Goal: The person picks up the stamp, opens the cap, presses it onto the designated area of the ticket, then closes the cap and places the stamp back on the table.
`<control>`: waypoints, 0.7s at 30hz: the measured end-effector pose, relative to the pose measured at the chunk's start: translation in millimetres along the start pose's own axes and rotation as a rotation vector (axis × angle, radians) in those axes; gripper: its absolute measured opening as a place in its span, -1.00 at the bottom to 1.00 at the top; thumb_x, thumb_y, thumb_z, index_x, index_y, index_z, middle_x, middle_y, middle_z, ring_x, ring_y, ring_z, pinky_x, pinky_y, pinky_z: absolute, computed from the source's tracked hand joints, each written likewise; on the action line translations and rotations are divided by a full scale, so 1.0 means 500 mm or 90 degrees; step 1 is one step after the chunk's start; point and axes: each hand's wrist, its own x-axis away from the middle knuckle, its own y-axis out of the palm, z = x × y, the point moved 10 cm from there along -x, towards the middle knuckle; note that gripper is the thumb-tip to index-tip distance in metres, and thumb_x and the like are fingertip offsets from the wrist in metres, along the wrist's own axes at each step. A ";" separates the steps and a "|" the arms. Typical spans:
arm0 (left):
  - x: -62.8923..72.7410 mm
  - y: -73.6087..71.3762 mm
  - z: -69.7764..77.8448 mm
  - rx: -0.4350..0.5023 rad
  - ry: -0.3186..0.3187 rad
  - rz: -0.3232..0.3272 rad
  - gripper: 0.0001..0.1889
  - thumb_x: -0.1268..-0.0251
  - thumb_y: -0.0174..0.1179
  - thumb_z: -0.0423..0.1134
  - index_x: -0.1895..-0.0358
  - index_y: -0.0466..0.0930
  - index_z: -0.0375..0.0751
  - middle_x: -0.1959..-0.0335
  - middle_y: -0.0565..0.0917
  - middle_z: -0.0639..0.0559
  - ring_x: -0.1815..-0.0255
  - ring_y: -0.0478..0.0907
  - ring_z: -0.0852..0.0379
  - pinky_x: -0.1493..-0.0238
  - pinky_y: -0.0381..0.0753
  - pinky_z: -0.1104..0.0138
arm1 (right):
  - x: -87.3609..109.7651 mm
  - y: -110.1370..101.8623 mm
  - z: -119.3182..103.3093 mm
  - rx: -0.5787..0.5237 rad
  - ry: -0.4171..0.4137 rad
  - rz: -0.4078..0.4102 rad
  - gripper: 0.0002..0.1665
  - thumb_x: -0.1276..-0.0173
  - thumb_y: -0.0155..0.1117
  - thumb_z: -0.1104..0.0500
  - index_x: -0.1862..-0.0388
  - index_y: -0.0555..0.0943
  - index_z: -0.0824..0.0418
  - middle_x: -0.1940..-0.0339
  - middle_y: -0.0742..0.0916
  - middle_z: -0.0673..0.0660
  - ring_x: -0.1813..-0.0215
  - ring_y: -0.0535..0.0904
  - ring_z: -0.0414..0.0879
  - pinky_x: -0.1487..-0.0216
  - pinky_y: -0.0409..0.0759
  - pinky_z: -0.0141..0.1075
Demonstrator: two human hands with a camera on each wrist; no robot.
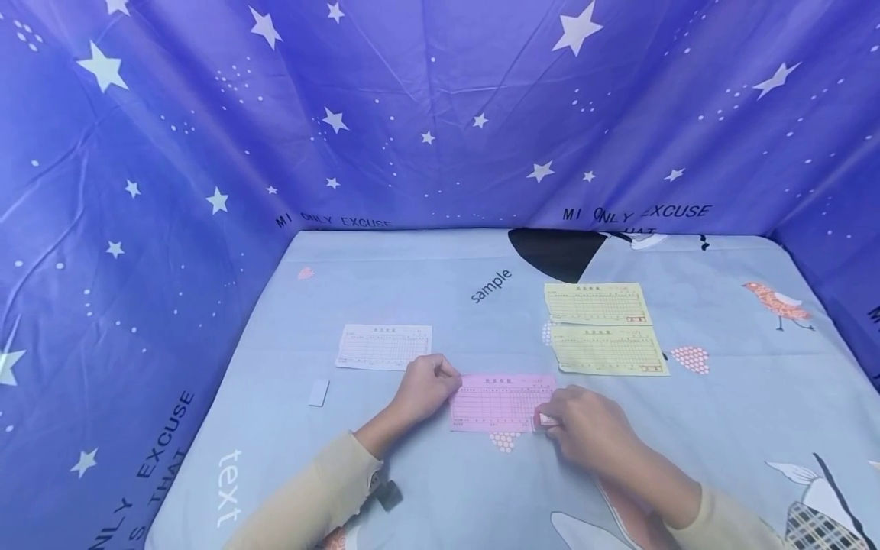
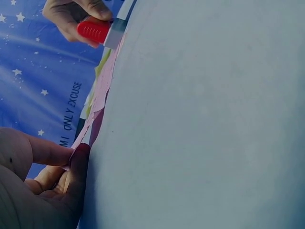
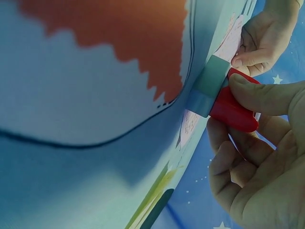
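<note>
A pink receipt slip [image 1: 498, 405] printed with a grid lies on the cloth between the two hands. My left hand [image 1: 428, 386] pinches its upper left corner between thumb and finger, and in the left wrist view that edge [image 2: 97, 112] is bent up a little. My right hand [image 1: 593, 426] grips a stamp with a red handle [image 3: 234, 107] and a greyish, see-through base [image 3: 207, 86]. The base stands on the slip's lower right corner. Two yellow slips, the upper one [image 1: 594, 304] and the lower one [image 1: 605, 353], each carry a red boxed mark at lower right.
A white slip [image 1: 383, 346] lies beyond the left hand. Nearer the left sleeve is a small pale rectangular piece [image 1: 318, 393]. The printed light-blue cloth [image 1: 289, 466] covers the table, and a blue star-patterned curtain [image 1: 426, 114] encloses its back and sides.
</note>
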 end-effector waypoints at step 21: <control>0.001 -0.002 0.006 -0.005 0.009 -0.011 -0.95 -0.17 0.31 -0.40 0.35 0.66 -0.33 0.47 0.71 0.03 0.45 0.61 0.15 0.35 0.62 0.30 | 0.014 0.003 0.003 -0.034 0.007 0.042 -0.68 -0.02 0.56 0.30 0.20 0.77 0.08 0.29 0.72 -0.09 0.17 0.59 -0.11 0.13 0.61 -0.16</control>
